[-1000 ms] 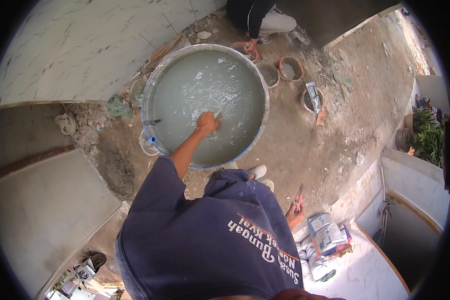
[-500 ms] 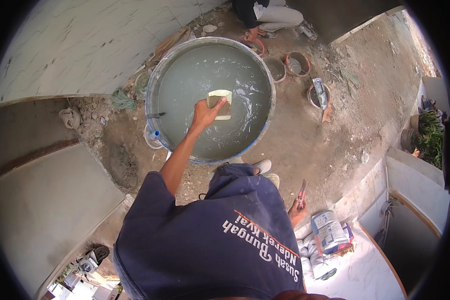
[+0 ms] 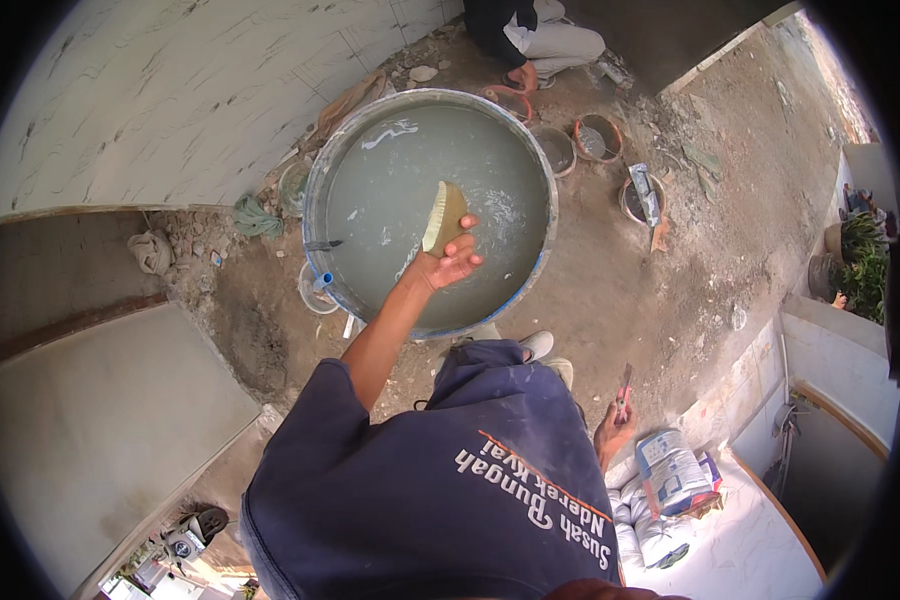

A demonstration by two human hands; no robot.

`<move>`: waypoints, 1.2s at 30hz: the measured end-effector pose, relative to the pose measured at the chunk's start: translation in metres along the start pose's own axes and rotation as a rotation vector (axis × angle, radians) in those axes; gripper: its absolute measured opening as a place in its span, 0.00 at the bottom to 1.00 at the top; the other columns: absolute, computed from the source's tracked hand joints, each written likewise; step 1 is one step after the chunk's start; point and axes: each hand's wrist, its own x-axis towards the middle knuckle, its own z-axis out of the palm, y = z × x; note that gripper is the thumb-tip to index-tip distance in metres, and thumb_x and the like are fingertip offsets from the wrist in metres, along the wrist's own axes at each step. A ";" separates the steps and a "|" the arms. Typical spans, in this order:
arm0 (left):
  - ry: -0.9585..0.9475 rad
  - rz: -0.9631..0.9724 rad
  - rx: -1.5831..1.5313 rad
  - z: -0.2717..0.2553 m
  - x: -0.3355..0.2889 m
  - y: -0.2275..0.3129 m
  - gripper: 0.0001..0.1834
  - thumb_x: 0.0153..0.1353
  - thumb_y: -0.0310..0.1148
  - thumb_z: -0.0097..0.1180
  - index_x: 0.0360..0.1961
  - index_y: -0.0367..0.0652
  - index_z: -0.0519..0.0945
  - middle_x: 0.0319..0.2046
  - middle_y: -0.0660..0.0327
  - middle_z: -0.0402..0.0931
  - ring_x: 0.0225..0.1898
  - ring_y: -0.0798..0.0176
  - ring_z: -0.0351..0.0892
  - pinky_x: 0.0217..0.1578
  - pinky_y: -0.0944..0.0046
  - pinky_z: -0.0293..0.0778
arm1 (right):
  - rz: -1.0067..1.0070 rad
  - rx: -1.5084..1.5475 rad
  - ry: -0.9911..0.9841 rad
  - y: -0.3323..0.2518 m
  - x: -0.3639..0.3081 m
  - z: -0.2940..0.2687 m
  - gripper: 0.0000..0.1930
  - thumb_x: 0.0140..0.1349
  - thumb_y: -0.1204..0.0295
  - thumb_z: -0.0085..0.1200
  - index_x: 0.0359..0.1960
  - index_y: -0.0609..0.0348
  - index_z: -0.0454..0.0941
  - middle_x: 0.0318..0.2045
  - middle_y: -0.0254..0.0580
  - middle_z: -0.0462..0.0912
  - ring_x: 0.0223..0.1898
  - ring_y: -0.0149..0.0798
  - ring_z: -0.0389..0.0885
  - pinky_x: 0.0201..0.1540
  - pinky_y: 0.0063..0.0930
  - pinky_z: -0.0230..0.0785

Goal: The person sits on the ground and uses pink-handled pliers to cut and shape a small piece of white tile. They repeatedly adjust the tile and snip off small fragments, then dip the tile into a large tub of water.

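Observation:
My left hand [image 3: 448,264] reaches over a large round tub [image 3: 550,215] of cloudy grey water [image 3: 390,200]. It grips a flat tile piece [image 3: 446,213], brownish on its face, with a pale, ragged edge; the piece is tilted above the water. Some of the fingers are curled up beside it. Low on the right, by my side, my right hand [image 3: 614,434] is closed around pliers [image 3: 624,398] with reddish handles, their jaws pointing away from me. The lower part of the pliers is hidden in the palm.
Several buckets [image 3: 597,138] stand right of the tub, one with a flat metal-looking tool [image 3: 644,193] across it. Beyond the tub a person [image 3: 550,45] crouches, a hand near a bucket. A marbled wall [image 3: 190,110] rises at left. Sacks [image 3: 673,470] lie at lower right.
My left hand has turned the tile piece from flat to tilted, its palm now rolled upward, and drawn it slightly nearer. The pliers remain in my right hand. The view has shifted slightly.

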 end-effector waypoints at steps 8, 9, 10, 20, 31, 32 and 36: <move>0.987 0.096 1.647 -0.039 0.036 -0.024 0.24 0.61 0.28 0.72 0.57 0.38 0.79 0.48 0.44 0.87 0.53 0.45 0.88 0.57 0.49 0.81 | 0.105 -0.004 0.105 -0.015 -0.022 -0.014 0.25 0.68 0.64 0.65 0.58 0.72 0.78 0.38 0.50 0.88 0.37 0.37 0.85 0.44 0.36 0.78; 1.000 0.106 1.808 -0.060 0.040 -0.032 0.25 0.59 0.23 0.72 0.57 0.38 0.79 0.50 0.41 0.87 0.55 0.41 0.88 0.57 0.49 0.80 | 0.140 -0.134 0.118 -0.005 -0.021 -0.021 0.24 0.67 0.64 0.65 0.58 0.71 0.79 0.39 0.51 0.88 0.39 0.38 0.87 0.46 0.36 0.78; 0.936 0.098 1.970 -0.074 0.041 -0.035 0.25 0.57 0.18 0.68 0.57 0.39 0.80 0.52 0.41 0.87 0.57 0.38 0.87 0.58 0.46 0.80 | 0.126 -0.081 0.147 0.005 -0.021 -0.022 0.23 0.67 0.64 0.65 0.57 0.69 0.80 0.39 0.51 0.88 0.39 0.39 0.87 0.45 0.36 0.79; 0.987 0.078 1.688 -0.060 0.052 -0.028 0.20 0.63 0.29 0.70 0.57 0.42 0.86 0.45 0.53 0.90 0.46 0.52 0.91 0.47 0.53 0.83 | 0.044 0.036 0.214 0.055 -0.028 -0.023 0.24 0.70 0.63 0.65 0.57 0.71 0.78 0.41 0.52 0.86 0.40 0.39 0.84 0.45 0.37 0.76; 0.331 0.207 0.445 0.115 0.035 -0.005 0.43 0.78 0.69 0.35 0.79 0.48 0.65 0.70 0.35 0.71 0.67 0.36 0.76 0.70 0.40 0.70 | -0.012 0.144 0.064 0.036 -0.020 0.005 0.23 0.71 0.67 0.64 0.59 0.74 0.75 0.47 0.54 0.87 0.43 0.39 0.86 0.47 0.35 0.77; 0.314 0.185 0.420 0.116 0.035 -0.003 0.41 0.79 0.67 0.37 0.80 0.50 0.64 0.68 0.38 0.72 0.66 0.38 0.77 0.68 0.41 0.73 | -0.013 0.189 0.064 0.019 -0.016 0.009 0.24 0.71 0.67 0.64 0.60 0.74 0.74 0.48 0.56 0.87 0.45 0.40 0.86 0.48 0.35 0.77; 0.409 0.230 0.674 0.116 0.044 -0.035 0.34 0.81 0.58 0.43 0.82 0.60 0.59 0.62 0.51 0.76 0.62 0.45 0.81 0.59 0.45 0.81 | -0.072 0.227 0.187 -0.034 -0.003 -0.022 0.21 0.70 0.66 0.66 0.59 0.55 0.73 0.35 0.46 0.89 0.35 0.33 0.82 0.40 0.33 0.74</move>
